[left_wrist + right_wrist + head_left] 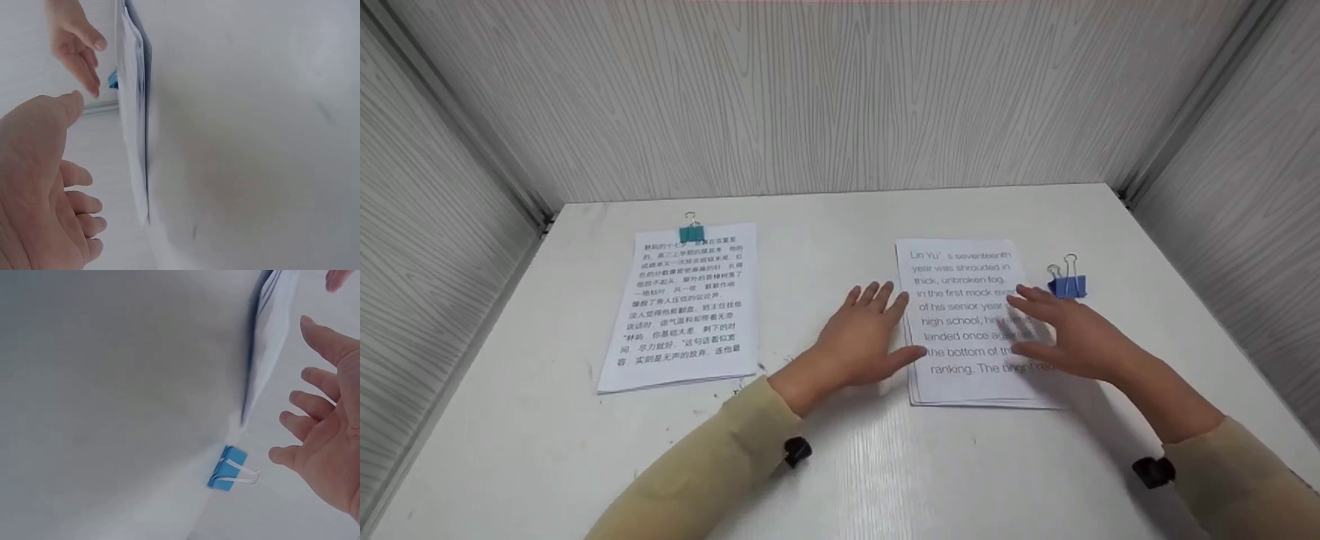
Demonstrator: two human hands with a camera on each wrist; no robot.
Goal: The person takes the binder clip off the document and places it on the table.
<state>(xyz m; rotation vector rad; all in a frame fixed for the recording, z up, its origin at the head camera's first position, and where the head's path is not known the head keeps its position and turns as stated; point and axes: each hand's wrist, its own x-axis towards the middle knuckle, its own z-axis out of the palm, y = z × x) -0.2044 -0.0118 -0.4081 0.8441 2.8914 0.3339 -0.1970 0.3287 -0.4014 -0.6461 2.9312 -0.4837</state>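
Observation:
A stack of papers printed in English lies on the right half of the table, its sheets slightly out of line at the lower left corner. My left hand is at the stack's left edge, fingers spread and nothing held. Over the stack's right side is my right hand, fingers apart and empty, hiding some of the print. Just beyond its fingers stands a blue binder clip with silver handles, apart from the papers. The right wrist view shows the same blue clip below the fingertips.
On the left lies another stack of papers with Chinese print, a teal binder clip fastened at its top edge. White wood-grain panels enclose the white table at the back and both sides.

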